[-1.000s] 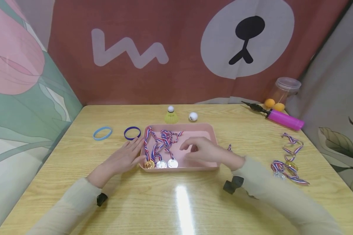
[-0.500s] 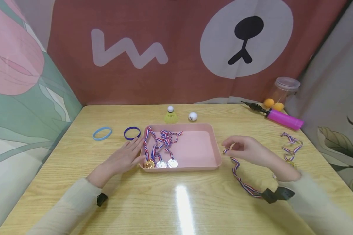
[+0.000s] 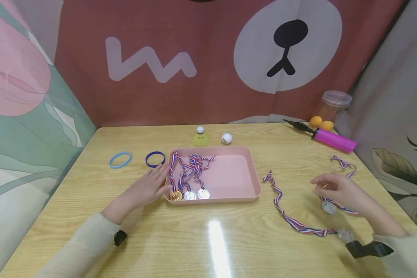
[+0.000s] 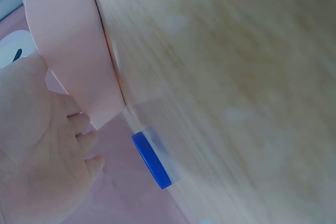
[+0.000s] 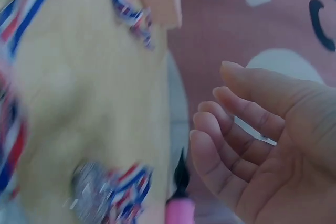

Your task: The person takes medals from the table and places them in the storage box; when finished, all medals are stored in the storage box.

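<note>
Medal (image 3: 329,207) lies on the worktop (image 3: 229,231) just under the right hand (image 3: 340,191), whose loosely curled grip holds nothing. Left hand (image 3: 147,187) rests flat, grip open, fingertips touching the tray (image 3: 229,175) beside it, wristband (image 3: 155,158) just beyond.

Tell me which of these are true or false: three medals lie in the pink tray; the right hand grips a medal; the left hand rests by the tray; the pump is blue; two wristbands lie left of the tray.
1. Three medals lie in the pink tray. True.
2. The right hand grips a medal. False: its fingers are loose and hold nothing, above a silver medal on the table.
3. The left hand rests against the tray's left edge. True.
4. The pump is blue. False: it is magenta.
5. Two wristbands, light blue and dark blue, lie left of the tray. True.
</note>
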`<state>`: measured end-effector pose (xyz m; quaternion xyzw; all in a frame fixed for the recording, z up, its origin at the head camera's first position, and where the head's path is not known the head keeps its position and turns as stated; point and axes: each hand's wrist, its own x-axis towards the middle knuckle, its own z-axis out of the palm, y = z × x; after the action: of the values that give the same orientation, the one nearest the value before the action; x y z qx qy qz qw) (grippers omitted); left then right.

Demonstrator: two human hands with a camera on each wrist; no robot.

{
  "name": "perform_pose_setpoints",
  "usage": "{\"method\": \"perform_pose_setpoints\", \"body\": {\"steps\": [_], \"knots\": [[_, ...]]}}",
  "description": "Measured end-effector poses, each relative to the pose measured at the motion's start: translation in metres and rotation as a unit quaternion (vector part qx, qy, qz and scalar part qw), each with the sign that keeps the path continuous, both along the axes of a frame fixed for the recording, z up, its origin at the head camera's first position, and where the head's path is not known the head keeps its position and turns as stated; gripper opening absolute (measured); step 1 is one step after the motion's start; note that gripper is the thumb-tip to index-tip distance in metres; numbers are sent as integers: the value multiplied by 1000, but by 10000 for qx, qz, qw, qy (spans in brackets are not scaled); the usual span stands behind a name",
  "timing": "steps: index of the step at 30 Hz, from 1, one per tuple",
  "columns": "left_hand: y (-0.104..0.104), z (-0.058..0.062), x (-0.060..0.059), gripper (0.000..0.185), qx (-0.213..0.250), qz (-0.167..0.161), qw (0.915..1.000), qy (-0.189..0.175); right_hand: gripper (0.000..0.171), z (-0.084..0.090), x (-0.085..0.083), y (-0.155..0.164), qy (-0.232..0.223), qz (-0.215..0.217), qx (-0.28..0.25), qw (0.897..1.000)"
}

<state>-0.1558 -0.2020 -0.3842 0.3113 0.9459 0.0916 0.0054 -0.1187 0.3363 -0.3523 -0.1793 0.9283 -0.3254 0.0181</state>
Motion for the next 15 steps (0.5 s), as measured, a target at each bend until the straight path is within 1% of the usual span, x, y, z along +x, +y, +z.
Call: {"method": "perform_pose_setpoints", "body": {"steps": [3, 5, 7, 11, 15], "knots": [[0, 0, 0, 63, 2, 6, 10000, -4, 15, -10, 4, 13, -31, 31, 148, 9999], [-1, -1, 0, 63, -1, 9, 10000, -18, 14, -17, 7, 20, -191, -44, 290, 9994], [-1, -1, -1, 63, -8, 10, 10000, -29, 13, -22, 11, 25, -455, -160, 411, 9980], [0, -1, 0, 63, -12, -4, 10000, -13, 15, -28, 15, 33, -774, -451, 737, 9932], [0, 0, 1, 63, -11, 9, 10000, -10, 21, -33, 17, 38, -846, -583, 898, 9906]]}}
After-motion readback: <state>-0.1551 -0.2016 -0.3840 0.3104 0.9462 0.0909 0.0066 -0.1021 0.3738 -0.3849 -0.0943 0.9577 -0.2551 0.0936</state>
